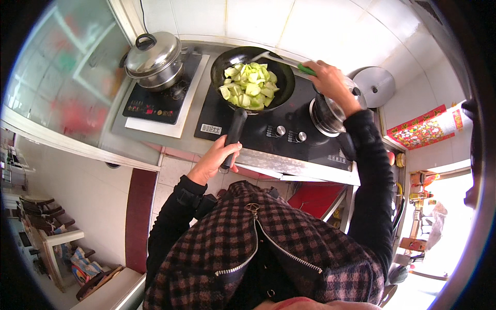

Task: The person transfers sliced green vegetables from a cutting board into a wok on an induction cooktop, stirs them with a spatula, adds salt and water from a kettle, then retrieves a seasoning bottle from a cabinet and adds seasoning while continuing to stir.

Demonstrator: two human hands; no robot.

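My left hand (217,159) is wrapped around the black handle (236,126) of a dark wok (285,83). The wok sits on the left part of a black glass gas hob (252,133) and holds a heap of pale green sliced vegetable (250,87). In my right hand (329,79) is a metal spatula (282,60), gripped by its green handle end. Its blade rests at the wok's far inner wall, behind the slices, and is partly hard to make out.
A lidded steel pot (155,64) stands on an induction cooker (159,102) at the left. Under my right forearm is another lidded pot (327,112) on the hob. A round metal lid (374,86) leans against the tiled wall. Below the counter, a red cabinet door (316,197) hangs open.
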